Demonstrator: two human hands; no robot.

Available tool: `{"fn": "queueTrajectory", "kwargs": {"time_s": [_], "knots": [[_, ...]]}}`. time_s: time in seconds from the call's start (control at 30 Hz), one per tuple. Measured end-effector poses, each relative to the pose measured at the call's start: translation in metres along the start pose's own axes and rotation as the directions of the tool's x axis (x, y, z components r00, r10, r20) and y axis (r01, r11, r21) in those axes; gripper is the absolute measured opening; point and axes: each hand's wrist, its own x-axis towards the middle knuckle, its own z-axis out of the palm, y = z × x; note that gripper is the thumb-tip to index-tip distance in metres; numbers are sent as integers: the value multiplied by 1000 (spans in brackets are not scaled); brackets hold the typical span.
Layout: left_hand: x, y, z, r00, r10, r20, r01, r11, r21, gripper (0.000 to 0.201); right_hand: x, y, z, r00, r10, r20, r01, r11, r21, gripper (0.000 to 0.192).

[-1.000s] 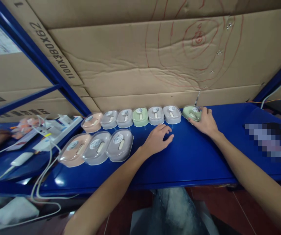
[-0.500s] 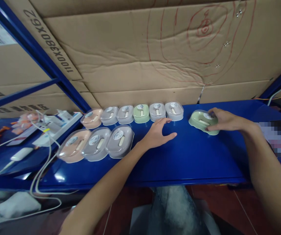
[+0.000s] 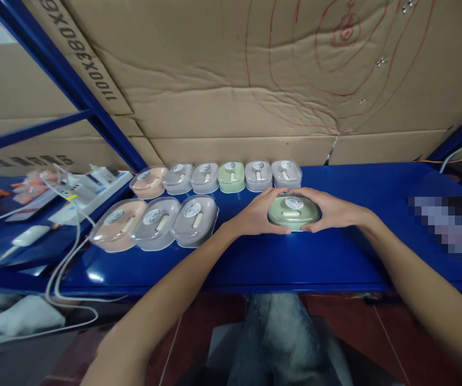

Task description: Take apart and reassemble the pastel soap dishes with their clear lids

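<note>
Between my two hands is a green plastic box (image 3: 294,213) with a clear lid, a round sticker and a white clip on top. My left hand (image 3: 260,214) wraps its left end, and my right hand (image 3: 328,210) wraps the right end. Behind them runs a back row of similar lidded boxes: a peach box (image 3: 148,183) at the left end, grey ones, and a green one (image 3: 232,178) in the middle. In front of that row stand a peach box (image 3: 114,228) and two grey boxes, the nearest being a grey box (image 3: 194,221) left of my left hand.
The boxes stand on a blue shelf (image 3: 359,257) backed by a cardboard sheet (image 3: 191,123) with red drawn lines. At the left are a white power strip (image 3: 90,198), white cables (image 3: 64,268) and orange items. A blurred patch (image 3: 448,228) lies at the right.
The green box has moved left from the right side of the shelf with my right hand. My left hand, open before, has closed on its left end. The view has shifted slightly.
</note>
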Motion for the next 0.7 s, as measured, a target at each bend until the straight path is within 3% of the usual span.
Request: {"fn": "queueTrajectory", "kwargs": {"time_s": [0.23,0.53,0.7], "knots": [[-2,-8,1,998,-19,-64,21,999,31,94,7,5,24,986,19,-166,-10,999,52,99],[-12,-15,8,986,-30,-166,32,999,10,102,13,11,39,964,57,-261,-27,993,119,96],[-17,-16,6,972,30,-232,-28,1000,11,96,15,9,41,963,68,-261,-34,991,130,97]]}}
